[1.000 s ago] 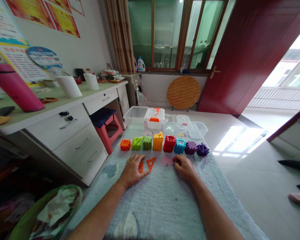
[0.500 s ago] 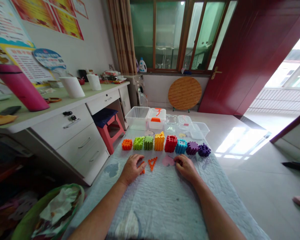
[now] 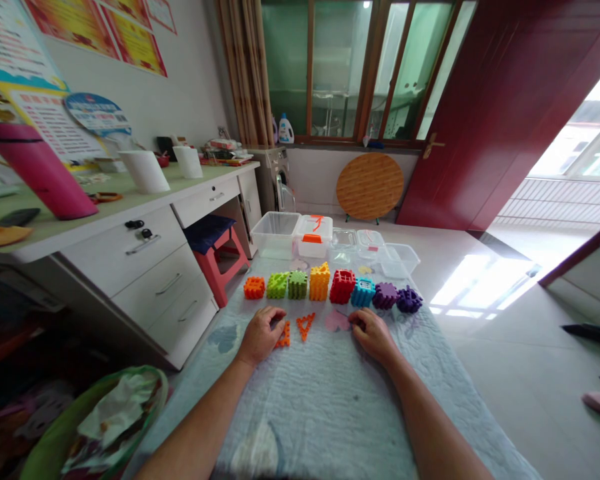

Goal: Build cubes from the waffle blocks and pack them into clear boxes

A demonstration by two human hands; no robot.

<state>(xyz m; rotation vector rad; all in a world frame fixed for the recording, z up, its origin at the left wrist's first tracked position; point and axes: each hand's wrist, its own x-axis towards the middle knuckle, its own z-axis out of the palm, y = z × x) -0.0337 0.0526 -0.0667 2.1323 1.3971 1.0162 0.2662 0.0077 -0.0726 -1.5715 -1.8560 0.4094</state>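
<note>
My left hand (image 3: pixel 261 335) rests on the cloth with its fingers loosely bent and a gap between thumb and forefinger. Beside it lies an orange notched plastic triangle (image 3: pixel 284 335), partly hidden by the hand. Another orange triangle (image 3: pixel 305 326) lies flat a little to the right. My right hand (image 3: pixel 373 333) rests, fingers loosely curled and holding nothing visible, next to a pink heart printed on the cloth. Beyond the hands stands a row of notched block shapes: orange (image 3: pixel 254 288), light green (image 3: pixel 277 285), dark green (image 3: pixel 298 285), yellow (image 3: pixel 319 282), red (image 3: pixel 343 287), blue (image 3: pixel 363 292) and purple (image 3: pixel 385 296).
Behind the blocks stand a clear bin (image 3: pixel 276 240), a lidded box with an orange latch (image 3: pixel 314 239) and smaller clear containers (image 3: pixel 399 260). A white desk (image 3: pixel 125 260) and a red stool (image 3: pixel 221 257) are on the left. A waste basket (image 3: pixel 163 393) stands lower left.
My left thumb has drawn in toward the fingers, showing more of the orange triangle beside it. My right hand and the blocks stay where they were.
</note>
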